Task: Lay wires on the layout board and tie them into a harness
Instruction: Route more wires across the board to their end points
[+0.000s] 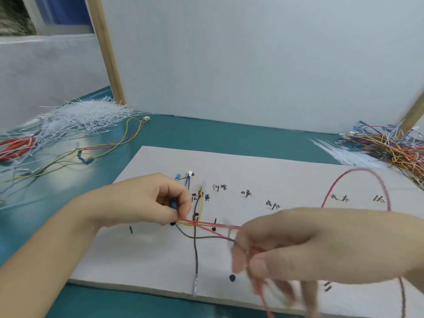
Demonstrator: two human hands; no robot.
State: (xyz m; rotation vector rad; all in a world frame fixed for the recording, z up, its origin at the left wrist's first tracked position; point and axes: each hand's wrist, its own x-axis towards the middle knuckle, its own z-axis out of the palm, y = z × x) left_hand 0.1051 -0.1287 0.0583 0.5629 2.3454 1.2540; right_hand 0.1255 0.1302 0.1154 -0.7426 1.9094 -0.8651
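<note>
A teal table (68, 301) fills the view, with a white panel (252, 65) standing upright across its back. On the table lies a pale layout board (286, 175), marked with handwritten labels and black dots and set with short black pegs.

Far right, touching the board's corner, sits a tangled heap of coloured wires (394, 145). At the far left lies a heap of white ties (85, 118), with a few loose wires (91, 154) trailing out in front of it and a red-orange bundle (16, 145) at the edge.

The right hand (286, 246) is over the board's near right part, blurred; its fingers curl round a red wire (358, 173) that arches up behind the wrist and drops off the near edge. The left hand (160, 200) is over the board's middle left, thumb and fingertips pinching the left end of a thin run of red and yellow wires (206, 223) stretched level between the two hands along the pegs. A small dark blue piece shows inside the left fingers; what it is cannot be told.

A black wire (195, 253) runs down the board across that run to a pale end at the near edge. A yellow wire (202, 205) climbs from the run to the labels. Just behind the left hand are a small blue terminal (177, 176) and a white connector (190, 173)
</note>
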